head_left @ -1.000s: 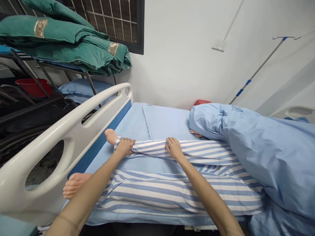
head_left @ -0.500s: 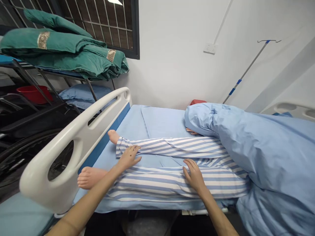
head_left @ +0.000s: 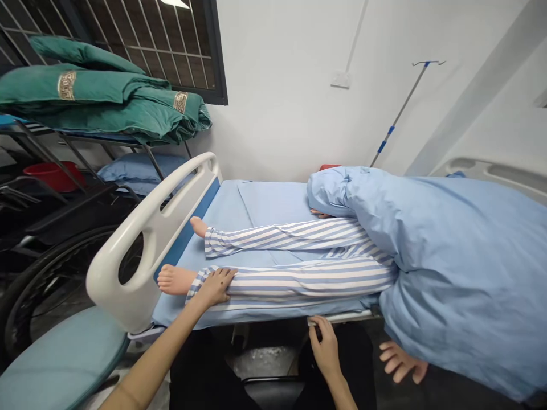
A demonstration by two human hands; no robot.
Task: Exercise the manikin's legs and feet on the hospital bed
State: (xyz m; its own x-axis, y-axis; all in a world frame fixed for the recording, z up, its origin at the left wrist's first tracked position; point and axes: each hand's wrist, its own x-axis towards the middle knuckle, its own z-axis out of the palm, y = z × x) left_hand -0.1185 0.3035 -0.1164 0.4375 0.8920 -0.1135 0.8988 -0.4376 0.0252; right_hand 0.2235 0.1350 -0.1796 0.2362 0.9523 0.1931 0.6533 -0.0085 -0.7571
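A manikin-like figure lies on the bed in blue-and-white striped trousers point(head_left: 290, 278), its bare feet at the left, the near foot point(head_left: 177, 279) closest to me. My left hand point(head_left: 217, 286) rests on the near trouser leg just above the ankle, fingers laid over the cloth. My right hand point(head_left: 325, 344) is below the mattress edge, over my lap, with thumb and fingers bent and a gap between them. Its fingertips are at the white end of a bed-side rail point(head_left: 354, 316); contact is unclear. A blue quilt point(head_left: 453, 245) covers the figure's upper body.
The white footboard point(head_left: 145, 250) stands at the left, beside a wheelchair wheel point(head_left: 43, 307) and a round teal seat point(head_left: 64, 359). Green bedding point(head_left: 128, 108) is piled behind. A pale hand point(head_left: 401, 361) hangs from under the quilt. A drip pole point(head_left: 401, 111) rises behind the bed.
My left hand has gone from between the lower legs onto the near shin. My right hand has left the near thigh and dropped to the bed's edge. The view has shifted right.
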